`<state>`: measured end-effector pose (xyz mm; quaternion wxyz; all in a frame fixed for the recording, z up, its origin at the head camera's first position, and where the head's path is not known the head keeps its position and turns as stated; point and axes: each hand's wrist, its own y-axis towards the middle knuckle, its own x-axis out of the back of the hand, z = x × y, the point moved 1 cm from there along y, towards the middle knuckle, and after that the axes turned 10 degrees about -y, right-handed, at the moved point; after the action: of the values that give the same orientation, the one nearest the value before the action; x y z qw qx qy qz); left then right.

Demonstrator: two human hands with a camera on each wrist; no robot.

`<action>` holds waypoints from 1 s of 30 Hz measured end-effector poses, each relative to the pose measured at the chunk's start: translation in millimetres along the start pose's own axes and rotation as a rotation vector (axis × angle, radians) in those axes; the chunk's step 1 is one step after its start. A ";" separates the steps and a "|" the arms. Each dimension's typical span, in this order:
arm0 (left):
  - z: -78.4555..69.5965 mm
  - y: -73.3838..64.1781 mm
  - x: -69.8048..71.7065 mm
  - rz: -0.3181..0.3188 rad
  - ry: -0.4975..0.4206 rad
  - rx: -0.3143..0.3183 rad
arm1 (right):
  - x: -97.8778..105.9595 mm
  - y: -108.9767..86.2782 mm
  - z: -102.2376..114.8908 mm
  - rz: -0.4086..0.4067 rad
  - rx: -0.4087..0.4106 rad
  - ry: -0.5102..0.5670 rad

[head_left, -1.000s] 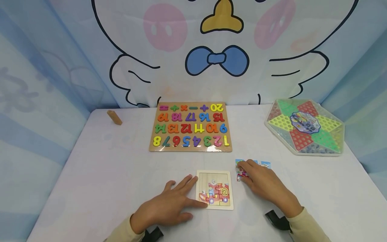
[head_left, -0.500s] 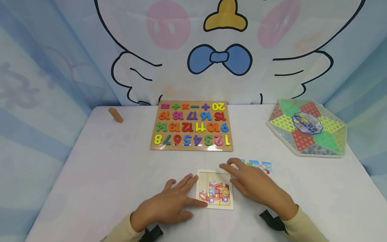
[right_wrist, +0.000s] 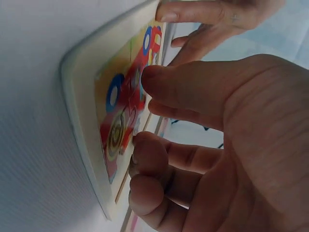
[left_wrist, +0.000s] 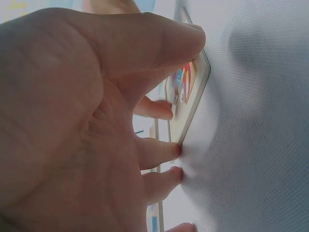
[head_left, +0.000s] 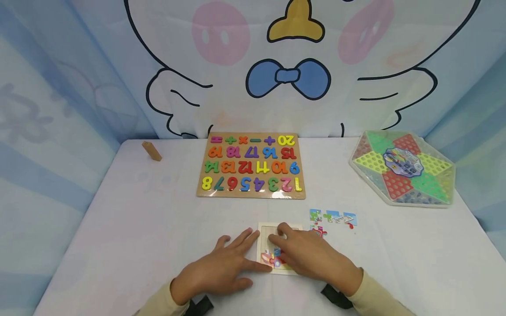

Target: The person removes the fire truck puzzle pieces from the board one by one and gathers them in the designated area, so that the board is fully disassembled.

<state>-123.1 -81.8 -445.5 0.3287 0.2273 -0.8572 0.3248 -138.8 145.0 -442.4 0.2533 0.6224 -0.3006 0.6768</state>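
Observation:
A small wooden jigsaw board (head_left: pixel 264 229) lies flat near the table's front, several joined pieces showing a red vehicle (right_wrist: pixel 126 104) inside its frame. My left hand (head_left: pixel 225 267) is spread at its left side, one finger across the near left corner and other fingertips at the left edge. Over the board's right part is my right hand (head_left: pixel 312 254), hiding much of the picture. Its thumb (right_wrist: pixel 169 89) and index fingertip are right at the pieces; I cannot tell whether they pinch one. Loose jigsaw pieces (head_left: pixel 333 216) lie just beyond this hand, one red piece (head_left: pixel 319 231) nearest.
A wooden number board (head_left: pixel 251 166) lies behind the jigsaw, its numerals upside down from here. At the back right sits a hexagonal game box (head_left: pixel 403 169). A small wooden block (head_left: pixel 151 151) is at the back left. A printed cloth (head_left: pixel 286 114) hangs behind the table.
My right hand has moved left from the loose pieces to over the board, uncovering those pieces. The left hand has stayed in place at the frame.

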 end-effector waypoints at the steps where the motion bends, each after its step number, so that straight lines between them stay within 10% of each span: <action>1: -0.1 0.0 0.3 -0.001 0.005 -0.002 | -0.8 -0.1 0.5 -0.004 -0.002 0.006; 30: -1.5 0.9 -0.8 0.010 -0.015 0.018 | -16.7 2.0 -16.8 0.022 -0.058 0.380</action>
<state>-122.5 -79.9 -445.6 0.3187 0.2284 -0.8578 0.3323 -150.2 156.3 -460.0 0.3159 0.4726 -0.2735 0.7759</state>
